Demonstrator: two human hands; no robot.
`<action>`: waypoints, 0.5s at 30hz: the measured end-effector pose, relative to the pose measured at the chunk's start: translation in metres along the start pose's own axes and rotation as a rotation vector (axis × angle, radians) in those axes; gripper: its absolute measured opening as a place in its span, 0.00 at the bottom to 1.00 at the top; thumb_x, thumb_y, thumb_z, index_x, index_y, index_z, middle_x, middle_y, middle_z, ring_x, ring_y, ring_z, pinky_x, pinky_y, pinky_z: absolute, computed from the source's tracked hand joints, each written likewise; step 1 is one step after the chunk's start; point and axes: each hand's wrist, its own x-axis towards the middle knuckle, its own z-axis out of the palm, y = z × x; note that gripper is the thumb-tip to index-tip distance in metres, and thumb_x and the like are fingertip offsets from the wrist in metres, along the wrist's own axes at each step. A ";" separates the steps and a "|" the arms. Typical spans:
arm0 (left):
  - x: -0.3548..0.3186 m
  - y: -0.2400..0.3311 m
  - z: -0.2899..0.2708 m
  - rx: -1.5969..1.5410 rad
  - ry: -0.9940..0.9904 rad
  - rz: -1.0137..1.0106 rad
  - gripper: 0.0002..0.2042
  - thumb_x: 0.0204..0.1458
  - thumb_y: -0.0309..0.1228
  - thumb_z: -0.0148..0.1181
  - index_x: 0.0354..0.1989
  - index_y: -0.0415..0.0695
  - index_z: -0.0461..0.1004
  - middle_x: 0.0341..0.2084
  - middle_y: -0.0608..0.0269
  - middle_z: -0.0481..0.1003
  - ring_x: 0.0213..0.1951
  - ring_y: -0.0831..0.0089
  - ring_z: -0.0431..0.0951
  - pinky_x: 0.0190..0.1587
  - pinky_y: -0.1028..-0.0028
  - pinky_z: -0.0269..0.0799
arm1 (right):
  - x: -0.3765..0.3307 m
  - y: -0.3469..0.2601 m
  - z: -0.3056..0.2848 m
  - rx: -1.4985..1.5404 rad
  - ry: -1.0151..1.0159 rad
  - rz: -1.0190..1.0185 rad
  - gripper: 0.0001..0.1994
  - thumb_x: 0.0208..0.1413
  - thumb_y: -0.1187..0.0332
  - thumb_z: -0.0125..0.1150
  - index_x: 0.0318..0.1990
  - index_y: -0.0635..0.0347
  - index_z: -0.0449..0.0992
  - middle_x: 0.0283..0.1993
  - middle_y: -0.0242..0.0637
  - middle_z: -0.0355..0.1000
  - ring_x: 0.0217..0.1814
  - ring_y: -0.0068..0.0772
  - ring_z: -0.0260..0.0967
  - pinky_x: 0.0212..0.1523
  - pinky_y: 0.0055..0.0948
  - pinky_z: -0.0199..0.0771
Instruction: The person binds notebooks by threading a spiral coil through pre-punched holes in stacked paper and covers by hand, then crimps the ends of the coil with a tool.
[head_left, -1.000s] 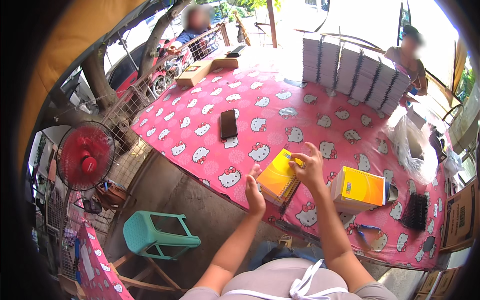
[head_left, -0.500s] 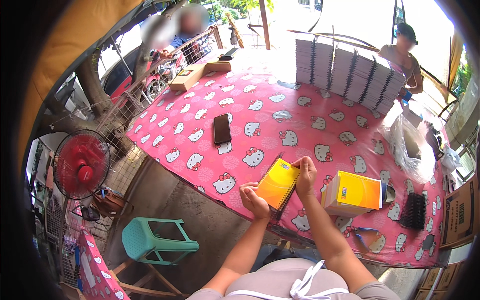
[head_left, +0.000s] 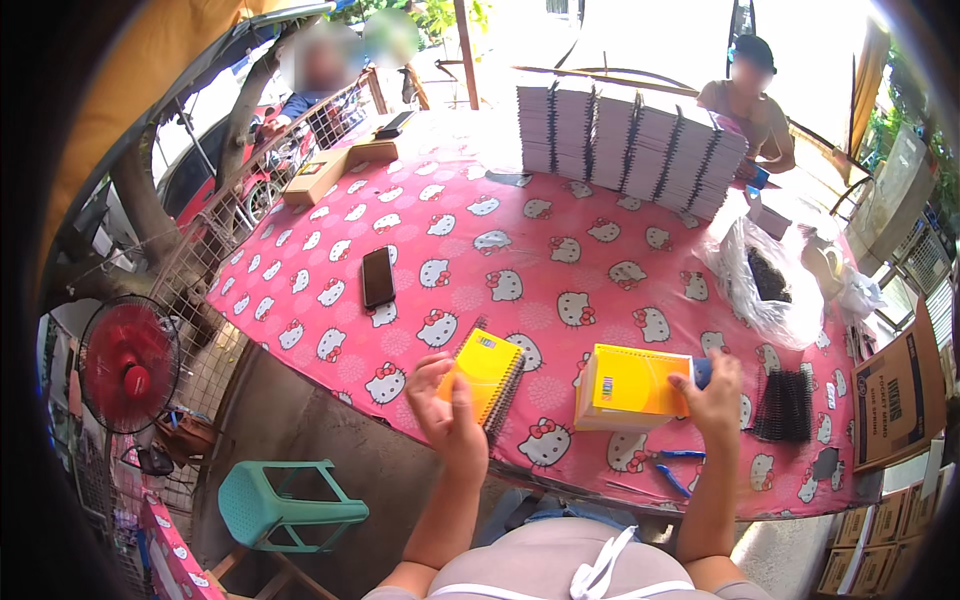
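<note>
A small stack of yellow spiral notebooks [head_left: 490,378] lies on the pink tablecloth in front of me, black coils along its right side. My left hand [head_left: 448,410] is at its left edge, thumb and fingers apart. To the right sits a thicker block of yellow-covered pads [head_left: 638,385]. My right hand [head_left: 712,400] is at that block's right edge, its thumb touching the top pad and its fingers spread past a dark blue object [head_left: 703,373], partly hidden. Blue-handled pliers [head_left: 675,472] lie nearer me. A bunch of black binding coils [head_left: 783,405] rests right of my right hand.
Tall piles of spiral-bound books [head_left: 630,145] stand at the back. A phone [head_left: 378,278] lies left of centre. A plastic bag [head_left: 765,285] and a cardboard box [head_left: 900,400] are at the right. A person [head_left: 755,110] is behind the piles. A green stool [head_left: 290,505] and fan [head_left: 130,365] stand left.
My right hand has left the notebook stack and moved right to the thicker block of pads. My left hand remains by the notebooks. The view has shifted to the right.
</note>
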 end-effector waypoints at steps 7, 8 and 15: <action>-0.027 -0.010 0.064 -0.099 -0.478 -0.555 0.18 0.56 0.26 0.57 0.56 0.43 0.64 0.51 0.63 0.66 0.49 0.75 0.68 0.53 0.73 0.64 | 0.001 0.020 0.019 0.704 -0.195 0.393 0.12 0.51 0.73 0.66 0.39 0.66 0.70 0.33 0.38 0.75 0.34 0.25 0.72 0.36 0.26 0.72; -0.029 -0.012 0.069 -0.062 -0.517 -0.577 0.20 0.57 0.28 0.57 0.57 0.43 0.63 0.52 0.63 0.66 0.49 0.75 0.68 0.52 0.72 0.64 | 0.000 0.013 0.011 0.615 -0.169 0.346 0.11 0.51 0.73 0.66 0.38 0.66 0.69 0.32 0.37 0.75 0.33 0.25 0.71 0.36 0.26 0.72; -0.048 0.027 0.098 0.167 -0.750 0.097 0.34 0.50 0.14 0.57 0.67 0.46 0.54 0.59 0.47 0.59 0.62 0.52 0.62 0.61 0.61 0.62 | -0.015 -0.011 -0.014 1.292 -0.266 -0.063 0.14 0.53 0.84 0.58 0.39 0.57 0.59 0.41 0.36 0.67 0.40 0.23 0.64 0.42 0.23 0.70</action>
